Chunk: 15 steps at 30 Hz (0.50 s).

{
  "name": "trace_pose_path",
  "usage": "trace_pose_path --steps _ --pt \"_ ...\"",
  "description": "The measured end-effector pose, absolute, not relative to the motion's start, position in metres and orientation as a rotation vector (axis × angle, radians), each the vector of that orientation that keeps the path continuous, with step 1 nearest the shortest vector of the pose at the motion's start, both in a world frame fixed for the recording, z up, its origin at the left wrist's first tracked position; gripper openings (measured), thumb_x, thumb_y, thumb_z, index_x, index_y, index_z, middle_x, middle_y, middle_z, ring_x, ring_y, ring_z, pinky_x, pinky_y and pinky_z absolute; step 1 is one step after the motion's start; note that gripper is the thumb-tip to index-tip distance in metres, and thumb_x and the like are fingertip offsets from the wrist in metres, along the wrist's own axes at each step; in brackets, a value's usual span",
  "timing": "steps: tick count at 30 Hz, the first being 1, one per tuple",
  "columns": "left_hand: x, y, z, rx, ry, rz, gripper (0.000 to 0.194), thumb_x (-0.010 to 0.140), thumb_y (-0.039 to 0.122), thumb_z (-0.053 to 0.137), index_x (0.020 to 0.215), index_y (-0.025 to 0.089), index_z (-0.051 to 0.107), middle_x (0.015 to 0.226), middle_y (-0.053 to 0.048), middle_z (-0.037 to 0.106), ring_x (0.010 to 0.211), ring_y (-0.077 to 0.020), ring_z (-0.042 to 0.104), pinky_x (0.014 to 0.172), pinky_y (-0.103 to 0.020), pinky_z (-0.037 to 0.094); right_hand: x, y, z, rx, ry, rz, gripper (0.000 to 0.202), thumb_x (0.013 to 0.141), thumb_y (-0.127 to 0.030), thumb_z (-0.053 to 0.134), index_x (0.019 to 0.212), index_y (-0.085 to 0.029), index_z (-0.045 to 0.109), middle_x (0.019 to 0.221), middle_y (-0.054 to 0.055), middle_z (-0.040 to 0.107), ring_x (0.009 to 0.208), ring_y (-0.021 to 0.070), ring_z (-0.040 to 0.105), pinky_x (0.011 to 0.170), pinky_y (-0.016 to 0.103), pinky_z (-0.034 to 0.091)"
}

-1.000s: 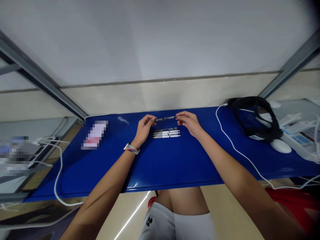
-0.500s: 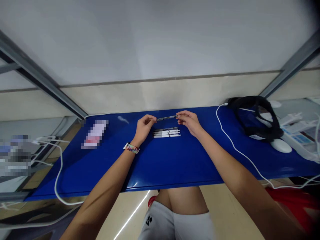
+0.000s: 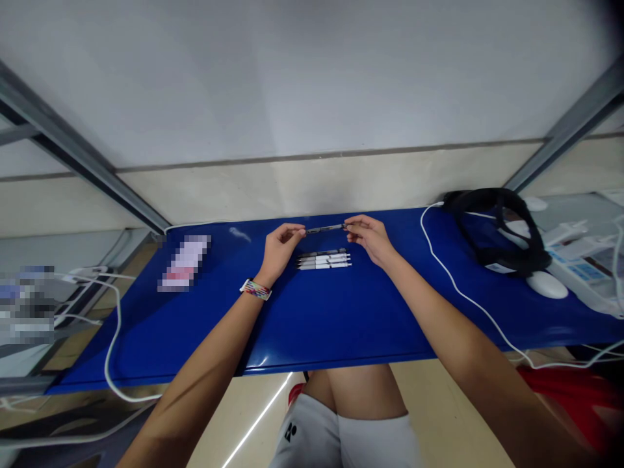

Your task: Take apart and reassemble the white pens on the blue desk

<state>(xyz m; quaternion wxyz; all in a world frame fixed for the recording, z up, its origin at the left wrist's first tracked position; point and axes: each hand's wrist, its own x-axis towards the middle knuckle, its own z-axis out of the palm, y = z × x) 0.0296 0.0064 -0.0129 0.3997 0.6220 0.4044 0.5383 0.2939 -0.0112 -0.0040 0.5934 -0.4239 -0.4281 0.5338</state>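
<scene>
Both hands hold one dark pen level above the blue table top. My left hand pinches its left end, and a striped wristband sits on that wrist. My right hand pinches the right end. Just below the held pen, a row of three pens lies side by side on the blue surface, one dark and two white.
A black head strap with a white cable rests at the right, beside a white mouse-like device. A blurred pink-white card lies at the left. White cables hang off the left edge. Metal shelf posts stand on both sides.
The held pen and both hands stay in almost the same place; the fingers shifted slightly at the pen's ends. The row of pens has not moved.
</scene>
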Motion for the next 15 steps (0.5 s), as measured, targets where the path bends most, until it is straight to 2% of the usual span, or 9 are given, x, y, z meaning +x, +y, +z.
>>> trace_pose_path --steps 10,15 --pt "0.0315 0.0067 -0.0131 1.551 1.029 1.391 0.027 0.082 0.042 0.089 0.098 0.021 0.084 0.089 -0.005 0.080 0.081 -0.0178 0.069 0.080 -0.032 0.054 0.2940 -0.0123 -0.0034 -0.939 -0.984 1.285 0.028 0.070 -0.031 0.093 0.094 -0.021 0.083 0.086 0.004 0.076 0.070 0.0152 0.065 0.071 0.034 0.055" --pt "0.0321 0.0065 -0.0130 1.495 1.018 1.426 0.027 0.083 0.042 0.090 0.098 0.021 0.085 0.084 -0.004 0.078 0.076 -0.0166 0.066 0.076 -0.031 0.053 0.2926 -0.0143 -0.0003 -0.819 -0.900 1.467 0.027 0.078 -0.026 0.090 0.103 -0.019 0.083 0.086 0.005 0.076 0.078 0.0168 0.068 0.082 0.035 0.060"
